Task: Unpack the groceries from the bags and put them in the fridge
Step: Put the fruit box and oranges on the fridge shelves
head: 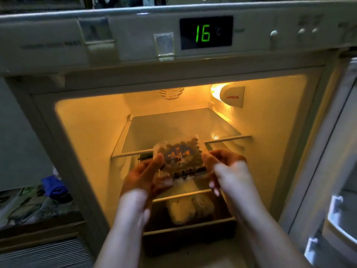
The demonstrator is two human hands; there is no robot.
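The fridge (81, 144) stands open in front of me, lit yellow inside. I hold a clear plastic punnet of blueberries (178, 157) with a dark label between both hands, just in front of the edge of the top glass shelf (173, 128). My left hand (143, 176) grips its left side and my right hand (229, 167) grips its right side. The top shelf is bare. Below the punnet, pale wrapped packages (183, 209) lie on a lower level.
A display (205, 32) on the fridge's top panel reads 16 °C. The open fridge door (338, 190) with white racks is at the right. A blue item (54, 185) and clutter lie on a surface to the left.
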